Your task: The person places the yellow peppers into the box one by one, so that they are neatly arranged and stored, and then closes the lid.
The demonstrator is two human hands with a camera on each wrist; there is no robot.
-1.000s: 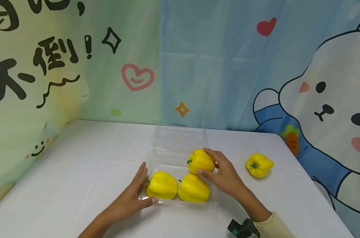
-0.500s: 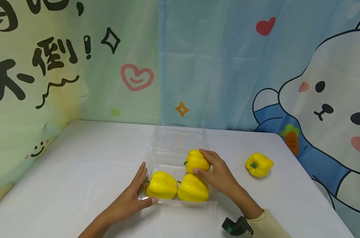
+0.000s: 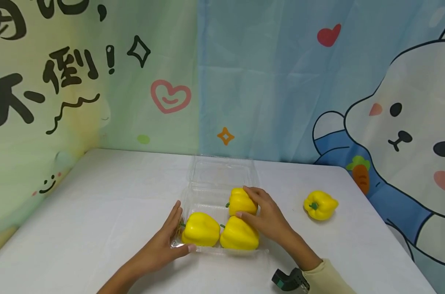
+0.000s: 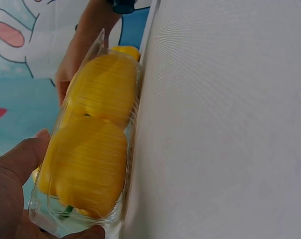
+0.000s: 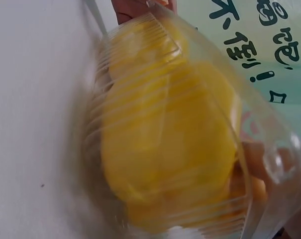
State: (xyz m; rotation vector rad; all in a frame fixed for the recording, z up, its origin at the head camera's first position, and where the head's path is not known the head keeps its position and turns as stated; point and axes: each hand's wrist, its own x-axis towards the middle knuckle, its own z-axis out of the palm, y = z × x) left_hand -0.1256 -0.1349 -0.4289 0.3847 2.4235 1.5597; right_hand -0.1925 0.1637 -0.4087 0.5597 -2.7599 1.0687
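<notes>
A transparent plastic clamshell box [image 3: 203,199] lies unfolded on the table, its lid [image 3: 222,170] laid back toward the wall. Two yellow bell peppers, one front left [image 3: 201,230] and one front right [image 3: 239,234], rest side by side along its near side. My left hand [image 3: 163,241] holds the box's near left corner, thumb at the front wall and fingers along the left side. Behind the front right pepper, my right hand [image 3: 268,218] grips a third yellow bell pepper [image 3: 240,203] inside the box, thumb on the near side. The left wrist view shows peppers [image 4: 93,162] through the ribbed plastic.
Another yellow bell pepper [image 3: 320,205] lies on the white table [image 3: 108,204] to the right of the box. A printed cloth backdrop [image 3: 274,81] hangs behind the table. A dark wrist device [image 3: 290,280] shows beside the right sleeve.
My right hand has moved slightly left and lower with its pepper, which now sits deeper in the back right of the box. The left hand keeps its hold on the corner.
</notes>
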